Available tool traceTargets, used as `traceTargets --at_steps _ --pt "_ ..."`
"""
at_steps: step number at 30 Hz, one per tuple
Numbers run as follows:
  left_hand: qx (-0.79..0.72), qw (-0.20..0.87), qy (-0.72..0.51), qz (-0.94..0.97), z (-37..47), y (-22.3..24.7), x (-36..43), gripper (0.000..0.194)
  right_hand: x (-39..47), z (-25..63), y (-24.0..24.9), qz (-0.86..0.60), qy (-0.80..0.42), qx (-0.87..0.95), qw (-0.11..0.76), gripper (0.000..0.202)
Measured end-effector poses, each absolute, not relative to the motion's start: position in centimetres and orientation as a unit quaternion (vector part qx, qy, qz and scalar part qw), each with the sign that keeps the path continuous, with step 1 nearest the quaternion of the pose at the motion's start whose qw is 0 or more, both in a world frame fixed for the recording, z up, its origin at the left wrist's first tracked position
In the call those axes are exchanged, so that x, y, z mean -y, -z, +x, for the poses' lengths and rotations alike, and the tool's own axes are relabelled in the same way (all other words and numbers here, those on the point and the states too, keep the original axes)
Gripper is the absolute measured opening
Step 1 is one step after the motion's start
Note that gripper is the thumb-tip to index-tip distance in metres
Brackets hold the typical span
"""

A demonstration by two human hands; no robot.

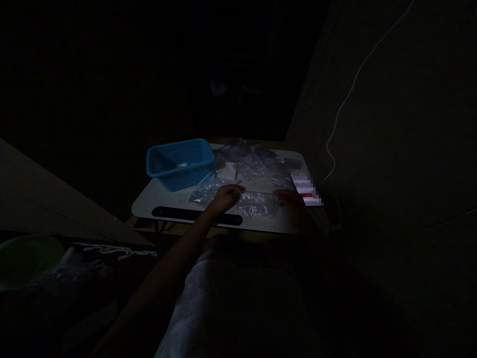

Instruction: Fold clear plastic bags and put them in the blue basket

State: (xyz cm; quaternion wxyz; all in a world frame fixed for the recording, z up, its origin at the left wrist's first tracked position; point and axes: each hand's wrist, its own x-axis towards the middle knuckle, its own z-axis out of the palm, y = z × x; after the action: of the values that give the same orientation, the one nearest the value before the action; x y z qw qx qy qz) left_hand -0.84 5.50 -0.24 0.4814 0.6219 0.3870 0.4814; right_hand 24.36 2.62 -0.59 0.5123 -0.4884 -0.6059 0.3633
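Between my hands a clear plastic bag (pixel 258 204) is stretched out over the near part of a small white table (pixel 179 196). My left hand (pixel 225 198) pinches its left end, fingers closed. At the other end my right hand (pixel 289 200) grips the bag near its upper right corner; this hand is dim, and part of it is lost in shadow. Several more clear plastic bags (pixel 257 161) lie in a loose heap behind my hands, and another crumpled clear bag (pixel 203 191) is left of my left hand. A pale piece (pixel 228 171), perhaps paper, rests among them.
A blue plastic basin (pixel 179 166) stands on the table's left side. A lit screen (pixel 306 188) sits at the right edge. The table has a dark slot (pixel 197 216) along its front. A white cable (pixel 352 89) hangs at right; a green basket (pixel 30 258) is lower left.
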Motion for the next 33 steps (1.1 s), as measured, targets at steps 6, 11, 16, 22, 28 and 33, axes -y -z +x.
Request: traceTargets --at_steps 6,11,16,22,28,33 --pt "-0.402 0.387 -0.510 0.654 -0.9 0.6 -5.7 0.017 -2.2 24.6 1.4 -0.536 -0.237 0.608 0.536 0.028" --pt "-0.390 0.224 -0.414 0.792 -0.7 -0.2 -4.7 0.031 -1.9 24.5 1.8 -0.565 -0.091 0.661 0.486 0.028" --pt "-0.354 0.109 -0.266 0.890 -0.1 -0.8 -3.9 0.041 -1.8 24.2 1.8 -0.570 -0.034 0.687 0.449 0.028" --pt "-0.400 0.032 -0.181 0.898 0.3 -0.7 -4.0 0.043 -2.1 24.0 2.0 -0.582 -0.005 0.688 0.434 0.028" --pt "-0.427 -0.003 -0.145 0.893 0.4 -0.9 -3.8 0.042 -2.0 23.8 1.5 -0.587 0.004 0.716 0.378 0.027" --pt "-0.440 -0.005 -0.169 0.882 0.4 -0.7 -3.9 0.041 -1.7 23.8 1.2 -0.592 0.019 0.713 0.374 0.034"
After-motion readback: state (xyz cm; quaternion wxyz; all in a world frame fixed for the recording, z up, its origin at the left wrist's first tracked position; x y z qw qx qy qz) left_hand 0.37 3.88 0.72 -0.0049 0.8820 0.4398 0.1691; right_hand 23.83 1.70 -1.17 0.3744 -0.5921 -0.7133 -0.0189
